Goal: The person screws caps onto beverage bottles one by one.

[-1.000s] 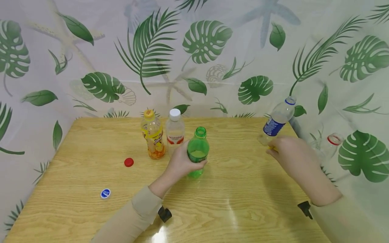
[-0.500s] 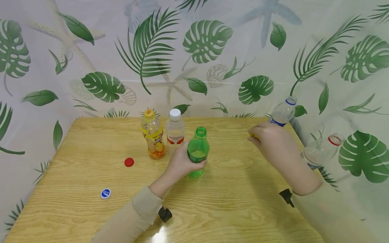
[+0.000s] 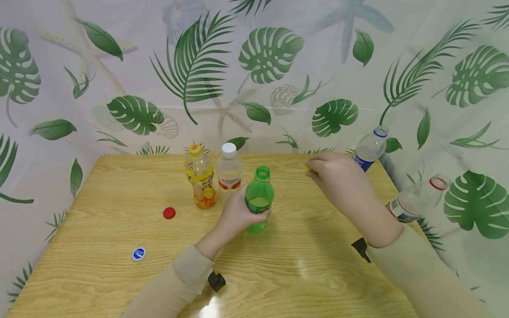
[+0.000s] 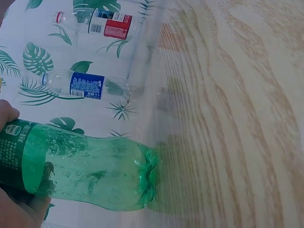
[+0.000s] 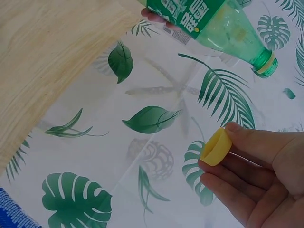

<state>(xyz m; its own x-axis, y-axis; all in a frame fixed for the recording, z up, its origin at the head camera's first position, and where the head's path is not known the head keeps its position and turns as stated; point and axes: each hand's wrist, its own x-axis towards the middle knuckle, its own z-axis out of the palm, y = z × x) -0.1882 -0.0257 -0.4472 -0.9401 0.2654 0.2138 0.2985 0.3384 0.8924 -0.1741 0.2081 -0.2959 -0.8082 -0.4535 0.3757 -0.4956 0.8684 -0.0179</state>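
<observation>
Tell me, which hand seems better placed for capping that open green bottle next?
Probably the right hand: it pinches the yellow cap, with no other object visible between it and the uncapped green bottle. The left hand grips that bottle, so it seems better suited to steadying it.

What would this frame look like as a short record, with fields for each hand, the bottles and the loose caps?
left hand: grips green bottle, uncapped
right hand: pinches yellow cap, away from the green bottle
capped: yellow-topped bottle; white-topped bottle
other uncapped: blue-ringed bottle; red-ringed bottle
loose caps: red cap and blue-and-white cap, on table
</observation>
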